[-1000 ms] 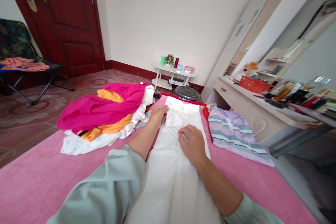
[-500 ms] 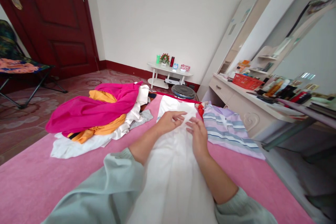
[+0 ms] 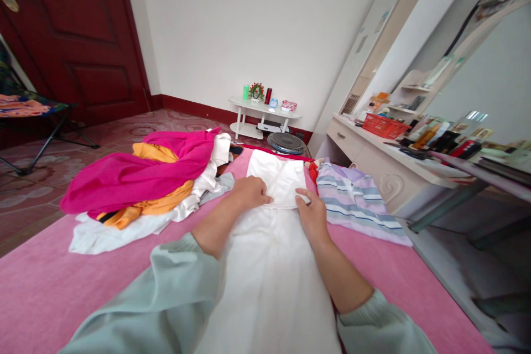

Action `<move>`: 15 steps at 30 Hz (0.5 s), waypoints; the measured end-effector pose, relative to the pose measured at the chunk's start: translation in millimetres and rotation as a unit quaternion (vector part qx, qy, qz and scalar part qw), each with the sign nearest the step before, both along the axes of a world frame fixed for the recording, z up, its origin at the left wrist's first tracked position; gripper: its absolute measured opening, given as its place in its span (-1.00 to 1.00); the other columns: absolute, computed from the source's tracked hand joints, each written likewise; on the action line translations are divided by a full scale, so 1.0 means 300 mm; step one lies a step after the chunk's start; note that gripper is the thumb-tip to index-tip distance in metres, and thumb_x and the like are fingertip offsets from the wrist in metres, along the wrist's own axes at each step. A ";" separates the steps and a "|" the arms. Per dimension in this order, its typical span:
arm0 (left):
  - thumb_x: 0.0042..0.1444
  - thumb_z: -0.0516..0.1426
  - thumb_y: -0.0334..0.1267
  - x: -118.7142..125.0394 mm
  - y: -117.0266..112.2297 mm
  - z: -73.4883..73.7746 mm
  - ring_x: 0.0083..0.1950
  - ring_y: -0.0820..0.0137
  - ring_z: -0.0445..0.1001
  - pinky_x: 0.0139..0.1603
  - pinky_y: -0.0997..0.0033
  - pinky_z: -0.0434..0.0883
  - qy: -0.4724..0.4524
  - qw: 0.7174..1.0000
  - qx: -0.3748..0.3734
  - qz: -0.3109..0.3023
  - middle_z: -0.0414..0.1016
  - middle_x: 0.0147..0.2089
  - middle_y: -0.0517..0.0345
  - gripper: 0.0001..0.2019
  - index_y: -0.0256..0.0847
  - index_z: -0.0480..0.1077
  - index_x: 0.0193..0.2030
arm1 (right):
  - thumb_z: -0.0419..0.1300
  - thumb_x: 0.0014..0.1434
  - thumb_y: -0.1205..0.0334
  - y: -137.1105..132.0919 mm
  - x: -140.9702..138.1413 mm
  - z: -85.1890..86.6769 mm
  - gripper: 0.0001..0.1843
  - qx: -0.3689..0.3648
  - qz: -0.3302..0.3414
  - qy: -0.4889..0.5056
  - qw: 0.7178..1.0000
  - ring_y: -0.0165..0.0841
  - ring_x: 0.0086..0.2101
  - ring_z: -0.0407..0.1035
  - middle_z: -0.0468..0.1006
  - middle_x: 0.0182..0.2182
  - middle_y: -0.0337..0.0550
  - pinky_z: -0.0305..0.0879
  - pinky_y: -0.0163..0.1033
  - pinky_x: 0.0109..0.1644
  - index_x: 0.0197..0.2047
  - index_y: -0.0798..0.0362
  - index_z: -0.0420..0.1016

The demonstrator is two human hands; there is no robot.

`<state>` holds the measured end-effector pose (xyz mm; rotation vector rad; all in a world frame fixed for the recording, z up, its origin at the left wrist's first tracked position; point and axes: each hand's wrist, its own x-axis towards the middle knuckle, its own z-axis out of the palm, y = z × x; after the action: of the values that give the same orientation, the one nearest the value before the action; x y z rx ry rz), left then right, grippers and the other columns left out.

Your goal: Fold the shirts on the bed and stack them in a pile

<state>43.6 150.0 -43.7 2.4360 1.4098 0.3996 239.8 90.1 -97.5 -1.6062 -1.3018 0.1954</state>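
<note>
Cloth, white and smooth with soft lengthwise creases, runs away from us: the white garment [image 3: 277, 282] lies flat on a plush pink cover [image 3: 50, 293], its far end doubled over into a squarish flap [image 3: 276, 177]. With our left hand [image 3: 248, 192] we take the flap's left edge, fingers curled and thumb closed on the hem. With our right hand [image 3: 312, 214] we pinch the opposite edge between thumb and fingertips. We wear loose, pale green sleeves [image 3: 166, 293], gathered at the cuffs, on either side of the white garment.

Left of the white garment we see a rumpled heap: magenta cloth [image 3: 136, 182] draped in broad folds over orange cloth [image 3: 174, 199], with crinkled white cloth [image 3: 193, 202] spilling out beneath. Just right of the white garment we have a striped shirt [image 3: 357, 199], lilac, grey-blue and white, laid flat. Beyond the white garment we find a round, dark, shiny-rimmed disc [image 3: 286, 142] and a low white table [image 3: 249, 104]. Farther right of the white garment, we notice a red lattice-sided basket [image 3: 385, 125] on a pale dresser [image 3: 394, 168] with a carved scroll.
</note>
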 end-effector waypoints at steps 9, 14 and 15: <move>-0.24 0.32 -0.03 -0.014 0.036 -0.037 -0.22 0.31 0.48 -0.35 0.49 0.28 -0.061 0.995 -0.064 0.045 0.56 -0.24 0.12 -0.63 -0.14 0.50 -0.26 | 0.10 -0.01 0.21 -0.035 -0.021 0.024 -0.80 0.015 -0.086 -0.152 0.984 -0.15 -0.15 0.32 0.43 -0.17 -0.05 0.22 -0.08 -0.09 -0.33 -0.02 0.52; -0.18 0.27 0.02 -0.032 0.063 -0.086 -0.32 0.36 0.48 -0.41 0.51 0.26 -0.127 0.986 -0.105 0.033 0.57 -0.37 0.15 -0.71 -0.15 0.54 -0.42 | 0.06 -0.02 0.29 0.074 0.017 0.082 -0.76 0.114 -0.050 -0.125 0.984 -0.19 -0.07 0.30 0.45 -0.12 -0.04 0.17 -0.06 0.05 -0.28 0.03 0.50; -0.21 0.28 0.03 -0.036 0.066 -0.091 -0.33 0.36 0.48 -0.41 0.51 0.27 -0.132 0.985 -0.107 0.026 0.57 -0.37 0.15 -0.70 -0.15 0.54 -0.42 | 0.07 -0.04 0.29 0.118 0.025 0.097 -0.76 0.111 -0.020 -0.108 0.988 -0.20 -0.12 0.34 0.47 -0.16 -0.04 0.20 -0.08 0.01 -0.28 0.04 0.50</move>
<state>32.8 169.8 -71.1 2.0920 1.3301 0.5309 247.2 125.3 -68.3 -1.4911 -1.4023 -0.1486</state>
